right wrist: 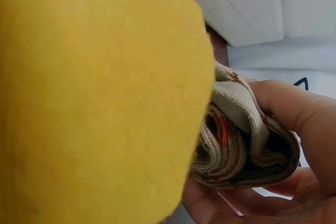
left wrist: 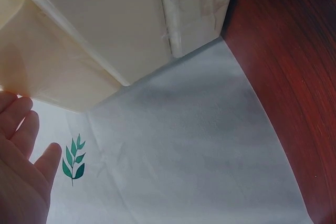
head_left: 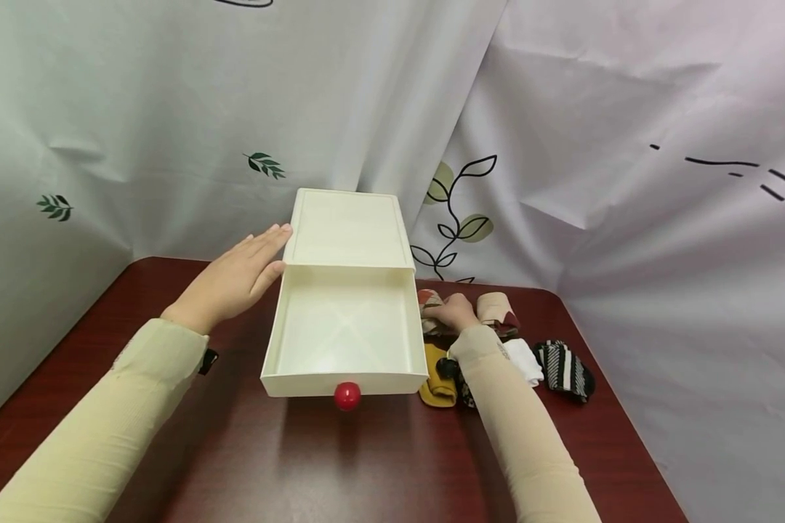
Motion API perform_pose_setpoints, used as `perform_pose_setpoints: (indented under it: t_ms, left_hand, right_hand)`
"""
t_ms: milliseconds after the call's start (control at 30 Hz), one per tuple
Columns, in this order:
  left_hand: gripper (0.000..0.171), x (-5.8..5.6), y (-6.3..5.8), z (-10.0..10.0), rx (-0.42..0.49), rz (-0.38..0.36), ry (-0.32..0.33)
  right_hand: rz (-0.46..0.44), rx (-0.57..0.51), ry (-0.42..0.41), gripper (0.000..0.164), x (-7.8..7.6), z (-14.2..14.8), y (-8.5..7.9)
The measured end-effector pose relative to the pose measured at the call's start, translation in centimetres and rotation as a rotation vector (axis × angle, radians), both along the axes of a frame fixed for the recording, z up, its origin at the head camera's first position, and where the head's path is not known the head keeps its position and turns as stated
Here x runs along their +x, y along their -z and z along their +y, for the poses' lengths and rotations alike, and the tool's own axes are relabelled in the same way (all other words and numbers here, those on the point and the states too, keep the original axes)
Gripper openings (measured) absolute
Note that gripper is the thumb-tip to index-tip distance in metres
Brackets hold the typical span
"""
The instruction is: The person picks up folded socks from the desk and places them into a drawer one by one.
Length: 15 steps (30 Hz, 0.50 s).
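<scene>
A white drawer box (head_left: 349, 229) stands at the middle of the table, its drawer (head_left: 340, 319) pulled out and bare inside, with a round red knob (head_left: 347, 396) on the front. My left hand (head_left: 235, 276) lies with straight fingers along the box's left side, fingertips at the upper edge. To the right of the drawer, my right hand (head_left: 456, 312) grips a rolled patterned sock (right wrist: 247, 150) in beige, orange and dark tones, thumb on one side and fingers on the other. A folded yellow sock (head_left: 440, 385) lies nearer me and fills much of the right wrist view.
Right of my right hand are a rolled beige and maroon sock (head_left: 495, 311), a white sock (head_left: 525, 362) and a black-and-white striped sock (head_left: 565, 369). My right forearm partly covers a dark patterned sock (head_left: 466, 391). Behind the dark red table (head_left: 366, 472) hangs a pale curtain (head_left: 203, 109).
</scene>
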<state>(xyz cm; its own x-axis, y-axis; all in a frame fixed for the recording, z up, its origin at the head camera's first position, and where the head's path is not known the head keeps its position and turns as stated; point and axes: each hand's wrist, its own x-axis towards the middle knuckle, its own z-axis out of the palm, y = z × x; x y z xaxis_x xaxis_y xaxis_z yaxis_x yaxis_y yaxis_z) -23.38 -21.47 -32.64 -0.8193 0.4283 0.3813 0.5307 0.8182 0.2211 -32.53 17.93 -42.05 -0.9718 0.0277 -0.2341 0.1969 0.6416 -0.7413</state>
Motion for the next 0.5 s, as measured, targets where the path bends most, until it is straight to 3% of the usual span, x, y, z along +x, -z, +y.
perform_pose_setpoints:
  t_ms: [167,400,500]
  left_hand:
    - [0.06,-0.1,0.1,0.1,0.001,-0.005,0.001]
    - [0.059,-0.1,0.2,-0.1,0.009,-0.002,0.006]
    - [0.06,-0.2,0.3,-0.1,0.011,0.0,0.008]
  right_hand:
    - [0.017,-0.086,0.029,0.048,0.5,0.5,-0.1]
    - [0.106,-0.138,0.075,0.022,1.0,0.7,-0.7]
    - [0.142,-0.135,0.087,0.024,1.3,0.8,-1.1]
